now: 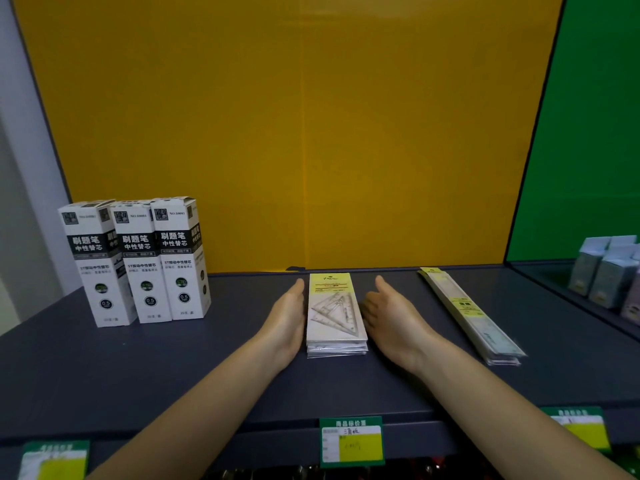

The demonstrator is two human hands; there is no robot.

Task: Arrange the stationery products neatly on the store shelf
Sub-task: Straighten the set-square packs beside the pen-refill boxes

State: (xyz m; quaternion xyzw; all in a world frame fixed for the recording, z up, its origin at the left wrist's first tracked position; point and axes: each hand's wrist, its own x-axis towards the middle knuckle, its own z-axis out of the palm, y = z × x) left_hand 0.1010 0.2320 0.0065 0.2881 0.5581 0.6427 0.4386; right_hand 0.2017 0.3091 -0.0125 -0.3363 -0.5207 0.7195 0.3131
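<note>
On a grey store shelf (207, 375) the left hand (289, 320) and right hand (391, 317) stand on edge, fingers straight, gripping nothing, the stack of set-square packets (334, 313) between them. The packets look light and slick, apt to slide, so pressing the long sides seems best. Three refill boxes (138, 265) stand left of the left hand, ruler packets (474, 317) right of the right hand, before a yellow panel (294, 133).
</note>
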